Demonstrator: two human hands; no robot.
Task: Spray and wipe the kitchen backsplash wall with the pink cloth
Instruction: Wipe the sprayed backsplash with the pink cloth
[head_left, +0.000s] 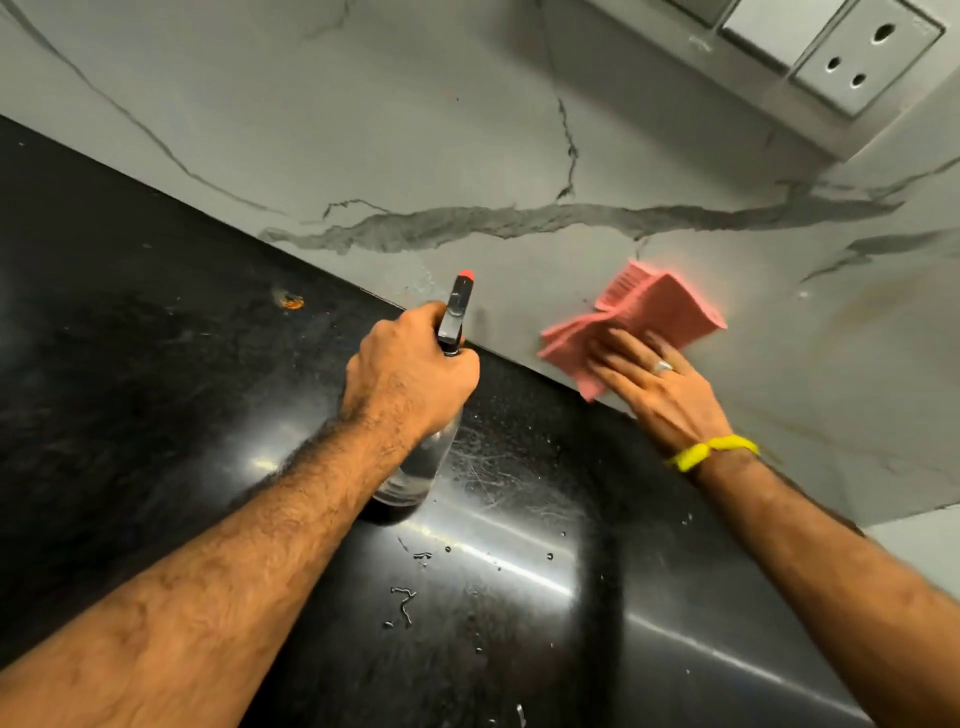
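Pressing the pink cloth (644, 317) flat-fingered against the backsplash wall (467, 130), low near the black counter (156, 338), the right hand (657, 387) works; beside it, the left hand (410, 374) grips the spray bottle (415, 467).

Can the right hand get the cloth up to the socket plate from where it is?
Probably yes: right hand presses the pink cloth flat on the backsplash, and bare wall lies between it and the socket plate.

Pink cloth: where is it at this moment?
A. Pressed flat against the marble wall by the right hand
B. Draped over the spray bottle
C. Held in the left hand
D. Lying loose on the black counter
A: the right hand presses the pink cloth with straight fingers against the marble wall, just above the counter edge.
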